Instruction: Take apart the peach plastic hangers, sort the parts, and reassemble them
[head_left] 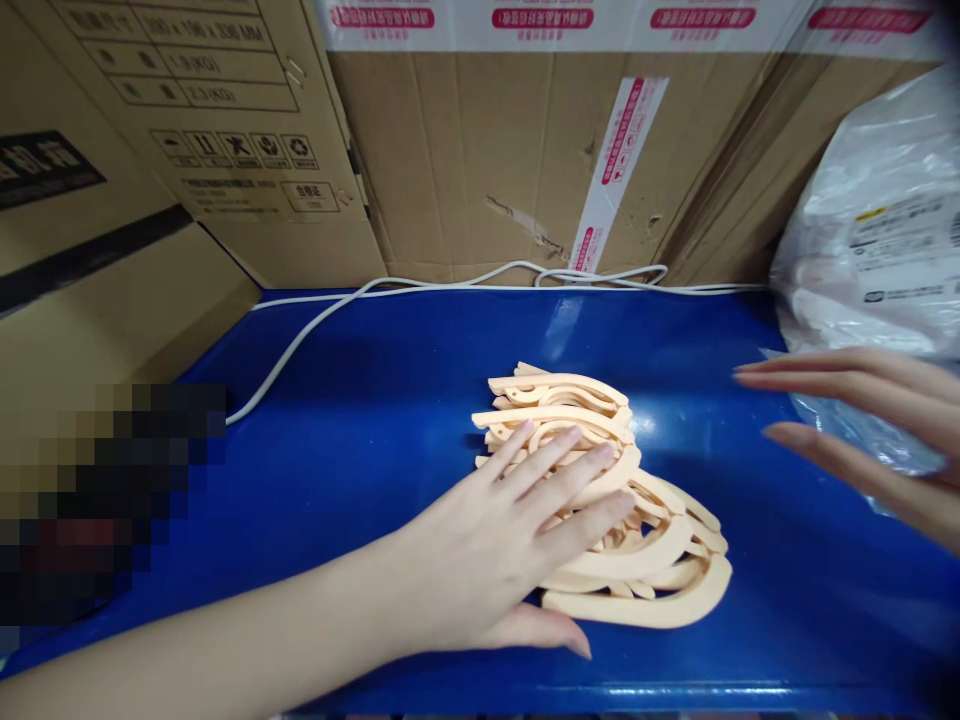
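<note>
A pile of cream-coloured plastic pieces, which look like folded clothes hangers (645,603), lies on the blue tabletop (360,450). Their curved arms overlap, so single ones are hard to tell apart. My left hand (502,540) rests flat over the left and middle part of the pile, fingers spread, hiding some of the pieces. At the right edge, my right hand (877,430) hovers apart from the pile with its fingers stretched out. Nothing is in it, and part of it is outside the view.
Cardboard boxes (480,160) wall off the back, and another carton (225,230) stands at the left. A white cable (450,285) runs along the table's back edge. Clear plastic wrapping (862,230) bulges at the right, behind my right hand. The lower left is pixelated.
</note>
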